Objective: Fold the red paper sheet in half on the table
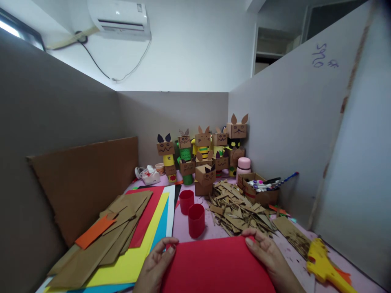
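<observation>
1. A red paper sheet (214, 264) is held flat on the pink tabletop (183, 228), at the near edge directly before the person.
2. The left hand (155, 264) is curled over the sheet's far-left corner, fingers pinching the edge.
3. The right hand (269, 254) is closed on the far-right corner, thumb on top; both corners are thus kept taut and level.
4. Two red paper tubes (192, 211) are stood upright just beyond the sheet.
5. A heap of cardboard scraps (238, 209) is piled to the right; coloured sheets (146, 240) are fanned left.
6. Cardboard box figures (203, 154) are lined against the back wall, apart from the work.
</observation>
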The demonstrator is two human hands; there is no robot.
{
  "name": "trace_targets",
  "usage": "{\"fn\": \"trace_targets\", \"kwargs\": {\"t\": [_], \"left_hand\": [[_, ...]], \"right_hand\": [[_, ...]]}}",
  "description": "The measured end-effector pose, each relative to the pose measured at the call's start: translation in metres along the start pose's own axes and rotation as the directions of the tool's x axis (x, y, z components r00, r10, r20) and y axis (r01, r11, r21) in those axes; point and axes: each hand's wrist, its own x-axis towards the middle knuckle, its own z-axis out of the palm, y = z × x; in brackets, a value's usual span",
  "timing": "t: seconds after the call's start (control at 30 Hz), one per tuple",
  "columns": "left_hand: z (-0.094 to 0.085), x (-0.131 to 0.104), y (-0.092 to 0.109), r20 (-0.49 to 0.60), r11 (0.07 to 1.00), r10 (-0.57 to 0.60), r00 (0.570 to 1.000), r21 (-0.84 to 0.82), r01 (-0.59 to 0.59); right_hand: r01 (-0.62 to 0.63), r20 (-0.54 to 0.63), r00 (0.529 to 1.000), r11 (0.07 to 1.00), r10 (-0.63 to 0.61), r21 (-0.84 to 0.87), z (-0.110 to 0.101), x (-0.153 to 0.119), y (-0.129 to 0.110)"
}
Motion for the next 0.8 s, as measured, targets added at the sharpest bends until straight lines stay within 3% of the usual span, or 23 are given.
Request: {"fn": "trace_targets", "kwargs": {"t": [0.2,0.4,0.5,0.67,0.8], "left_hand": [[-0.004,0.004,-0.002,0.034,1.0,0.01,0.999,-0.015,-0.01],[-0.005,0.002,0.002,-0.088,1.0,0.023,0.996,0.017,-0.022],[-0.008,0.004,0.003,-0.134,0.997,0.066,0.989,-0.023,-0.069],[-0.013,0.008,0.005,-0.192,0.99,0.095,0.977,-0.084,-0.113],[-0.01,0.005,0.001,-0.219,0.983,0.073,0.973,-0.15,-0.107]], "right_hand": [[-0.016,-0.043,0.999,0.997,0.02,0.074,-0.002,0.001,0.001],[-0.041,-0.072,0.996,0.976,0.057,0.212,0.004,-0.001,-0.006],[-0.069,-0.055,0.995,0.983,0.08,0.169,0.009,-0.003,-0.006],[-0.083,0.072,0.994,0.997,0.082,0.008,0.007,-0.001,0.005],[-0.086,0.041,0.996,0.996,0.085,0.003,-0.001,0.004,0.007]]}}
